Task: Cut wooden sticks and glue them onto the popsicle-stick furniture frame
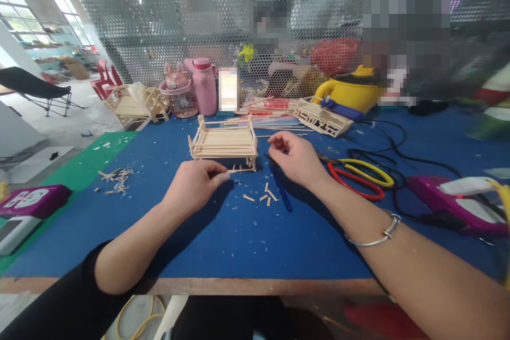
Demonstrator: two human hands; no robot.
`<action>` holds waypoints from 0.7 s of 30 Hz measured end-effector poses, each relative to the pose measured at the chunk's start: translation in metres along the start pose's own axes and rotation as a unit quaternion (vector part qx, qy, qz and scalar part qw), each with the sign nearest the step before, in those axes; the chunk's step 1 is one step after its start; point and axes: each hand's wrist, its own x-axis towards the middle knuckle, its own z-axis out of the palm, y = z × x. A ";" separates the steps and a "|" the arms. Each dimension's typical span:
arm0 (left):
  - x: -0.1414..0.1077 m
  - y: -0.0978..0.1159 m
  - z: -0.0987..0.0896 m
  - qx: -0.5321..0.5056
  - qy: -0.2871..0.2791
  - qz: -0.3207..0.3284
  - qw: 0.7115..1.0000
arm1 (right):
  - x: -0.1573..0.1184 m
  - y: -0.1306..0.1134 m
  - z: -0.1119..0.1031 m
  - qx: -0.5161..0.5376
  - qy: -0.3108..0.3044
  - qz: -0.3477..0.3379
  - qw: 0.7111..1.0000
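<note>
A small bed-like model of pale wooden sticks point(225, 141) stands on the blue tabletop in front of me, with raised posts at its corners. My left hand point(199, 183) is at its front left, thumb and fingers pinched on the end of a thin wooden strip point(241, 170) along the model's lower front edge. Whether that strip is joined to the model I cannot tell. My right hand point(297, 159) is just right of the model, fingers curled in a pinch; what they hold, if anything, is hidden. Below it lies a slim blue tool point(285, 191), beside several short stick pieces point(269, 196).
Red-and-yellow-handled scissors point(358, 178), black cables and a purple-and-white device point(458, 202) lie at right. Behind are a second stick model point(322, 117), a yellow pot point(350, 95), a pink bottle point(205, 87) and loose sticks. Scraps point(117, 179) lie at left. Mesh stands behind the table.
</note>
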 end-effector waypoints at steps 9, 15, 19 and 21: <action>0.002 -0.003 0.009 0.022 -0.074 0.041 0.996 | 0.009 0.002 -0.021 -0.114 0.010 -0.022 0.993; 0.013 -0.010 0.017 0.071 0.008 0.036 0.997 | 0.014 0.032 -0.062 -0.330 -0.095 0.067 0.937; 0.018 -0.009 0.024 0.105 0.009 0.068 0.992 | 0.005 0.040 -0.070 -0.335 -0.124 0.070 0.931; 0.017 -0.008 0.022 0.110 -0.001 0.072 0.991 | -0.004 0.038 -0.073 -0.338 -0.111 0.066 0.932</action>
